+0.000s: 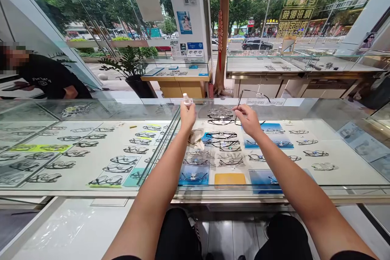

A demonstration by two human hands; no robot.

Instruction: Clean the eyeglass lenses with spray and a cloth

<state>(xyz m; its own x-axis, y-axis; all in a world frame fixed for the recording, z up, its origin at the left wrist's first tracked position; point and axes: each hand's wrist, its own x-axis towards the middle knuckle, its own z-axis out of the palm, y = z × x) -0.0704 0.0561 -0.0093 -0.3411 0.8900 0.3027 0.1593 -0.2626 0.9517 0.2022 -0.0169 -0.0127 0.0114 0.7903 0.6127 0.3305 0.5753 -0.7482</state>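
My left hand (187, 117) is closed around a small clear spray bottle (187, 100) with a white top, held upright above the glass display counter. My right hand (249, 120) pinches a pair of thin dark-framed eyeglasses (239, 100) by one side, raised over the counter. Bottle and eyeglasses are well apart. Below my left hand a crumpled beige cloth (197, 138) lies on the glass. Between my hands, rows of dark eyeglasses (222, 135) show, some inside the case. Whether the nearest ones rest on top of the glass I cannot tell.
A yellow-orange pad (230, 178) and blue display cards (193, 175) lie inside the case. Its glass edge (160, 142) runs between two sections. An open white drawer (63, 223) is at my lower left. Another person (51, 75) bends at the far left. A potted plant (135, 77) stands beyond.
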